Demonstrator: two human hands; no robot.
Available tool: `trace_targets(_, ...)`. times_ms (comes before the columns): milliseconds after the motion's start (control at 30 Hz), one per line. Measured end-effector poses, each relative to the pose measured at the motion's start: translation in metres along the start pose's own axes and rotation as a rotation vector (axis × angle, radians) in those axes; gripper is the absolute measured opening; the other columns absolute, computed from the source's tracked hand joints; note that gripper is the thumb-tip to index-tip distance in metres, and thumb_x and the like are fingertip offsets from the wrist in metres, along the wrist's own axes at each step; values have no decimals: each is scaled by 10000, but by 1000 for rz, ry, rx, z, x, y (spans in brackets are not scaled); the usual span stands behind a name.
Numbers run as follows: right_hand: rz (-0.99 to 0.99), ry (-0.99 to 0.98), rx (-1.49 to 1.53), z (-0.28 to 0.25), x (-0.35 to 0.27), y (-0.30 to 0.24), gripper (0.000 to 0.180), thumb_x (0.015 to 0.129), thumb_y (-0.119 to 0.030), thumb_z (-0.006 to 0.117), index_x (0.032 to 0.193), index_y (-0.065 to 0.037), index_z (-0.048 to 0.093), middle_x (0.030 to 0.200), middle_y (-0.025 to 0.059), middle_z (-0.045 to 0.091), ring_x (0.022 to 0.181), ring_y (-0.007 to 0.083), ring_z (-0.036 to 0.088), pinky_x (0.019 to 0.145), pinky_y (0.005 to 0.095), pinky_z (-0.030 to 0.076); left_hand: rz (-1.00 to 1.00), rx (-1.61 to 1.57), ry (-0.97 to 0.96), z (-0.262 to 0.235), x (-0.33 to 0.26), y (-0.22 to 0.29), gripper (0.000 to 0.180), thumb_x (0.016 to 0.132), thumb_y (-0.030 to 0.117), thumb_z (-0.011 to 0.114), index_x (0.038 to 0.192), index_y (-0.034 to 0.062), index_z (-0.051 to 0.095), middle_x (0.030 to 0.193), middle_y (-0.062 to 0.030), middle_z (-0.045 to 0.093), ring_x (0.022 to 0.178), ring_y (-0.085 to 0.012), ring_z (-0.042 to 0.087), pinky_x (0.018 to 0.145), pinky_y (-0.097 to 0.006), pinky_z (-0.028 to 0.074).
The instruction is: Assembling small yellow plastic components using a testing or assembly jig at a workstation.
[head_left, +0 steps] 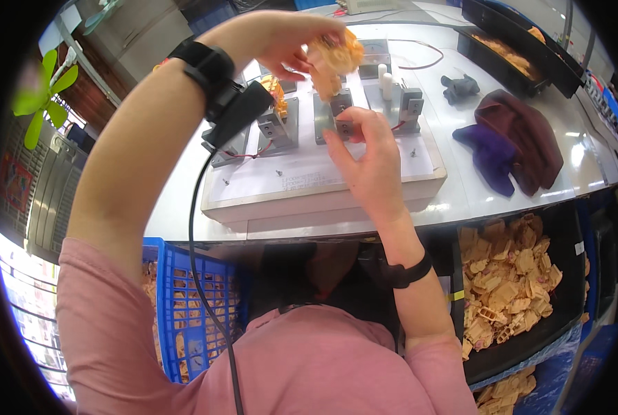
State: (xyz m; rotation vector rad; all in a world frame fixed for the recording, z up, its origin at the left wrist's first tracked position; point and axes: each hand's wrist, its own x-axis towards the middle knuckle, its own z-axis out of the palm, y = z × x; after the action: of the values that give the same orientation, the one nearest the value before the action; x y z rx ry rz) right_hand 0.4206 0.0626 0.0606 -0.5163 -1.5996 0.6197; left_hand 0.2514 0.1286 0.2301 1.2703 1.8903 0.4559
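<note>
While my left hand (281,38) is raised above the far side of the desk (516,197), its fingers are closed around a cluster of tan plastic parts (335,61); the cluster hangs just over the middle metal fixture (336,114). My right hand (367,155) is partly open, its fingertips resting on the front of that same fixture and gripping nothing that I can see.

Containers:
1. Black bin (565,304), below the near right edge of the desk: filled with loose tan plastic parts of the same kind.
2. Blue slotted crate (184,311), below the near left edge: holds more tan parts, seen through its wall.
3. 2 black trays (509,48) at the far right corner of the desk: the nearer one carries orange-tan parts; the contents of the farther one are mostly hidden.

Fixtures: 3 grey metal blocks stand in a row on a pale raised baseboard (323,197) at desk centre. The left block (281,121) carries an orange part on top. Red wires run across the board.

Labels: a white sheet (295,176) with lines of dark print lies flat on the baseboard, near its front edge. A small white tag is on the right wall of the black bin.

Other items: maroon and purple cloths (516,142) lie toward the right edge of the desk, and a dark grey glove (459,86) lies just behind them.
</note>
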Motion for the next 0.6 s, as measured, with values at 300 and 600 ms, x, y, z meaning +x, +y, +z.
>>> trace_targets(300,-92,71,-122,-8,6,-5,339,809,-126,770,1098,-58,606,1008,101,599,943,267,567,858,376,471,544,-550,-102,-34,-114,-33,515,930,384,592,1344,92,497,1312,-99,588,1244,-243,563,990,-407,498)
trace_targets(600,530,-197,1048,-34,8,-96,885,898,-617,590,1527,-125,208,1491,117,380,1375,252,392,1118,459,359,407,-543,-348,24,-167,-77,480,853,118,688,1291,-4,534,1107,-48,646,961,-103,624,798,-257,515)
